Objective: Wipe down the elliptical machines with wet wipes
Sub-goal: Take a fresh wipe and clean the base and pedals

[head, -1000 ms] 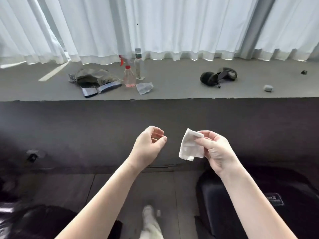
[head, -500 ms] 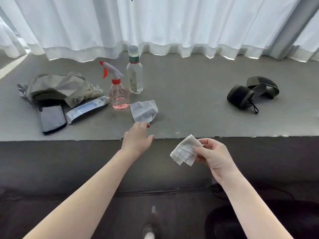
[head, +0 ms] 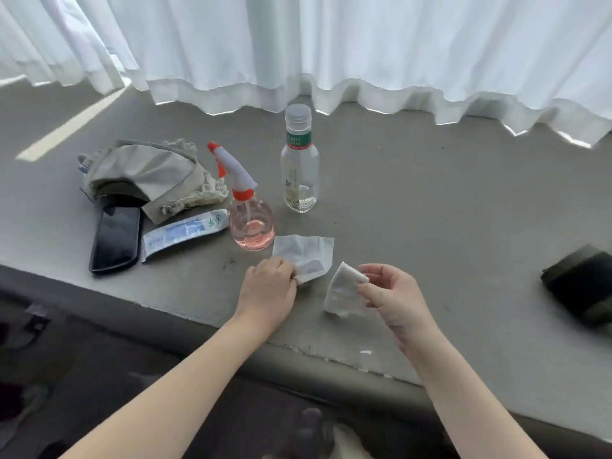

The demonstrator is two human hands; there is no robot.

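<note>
- Left hand (head: pixel 268 286): knuckles are covering its fingertips and the near corner of the flat wipe (head: pixel 304 251); whether it is pinching or only touching is not showing
- Folded wipe (head: pixel 342 294): right hand (head: pixel 390 293) is covering its right edge at the pinch
- Dark strap (head: pixel 579 286), far right of that pinch: frame edge is cutting it off
- Phone (head: pixel 116 238), far left of the grip: grey bag (head: pixel 145 173) is overlapping its top end
- Bottle label (head: pixel 299 139), beyond the grip: print is showing too small to read

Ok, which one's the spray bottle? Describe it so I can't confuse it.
Below the white curtain runs a grey ledge; near its middle two bottles stand side by side. The spray bottle is the nearer, left one, just behind the flat wipe. It alone has a white-and-orange trigger head and pink liquid; the taller bottle is capped and clear.
</note>
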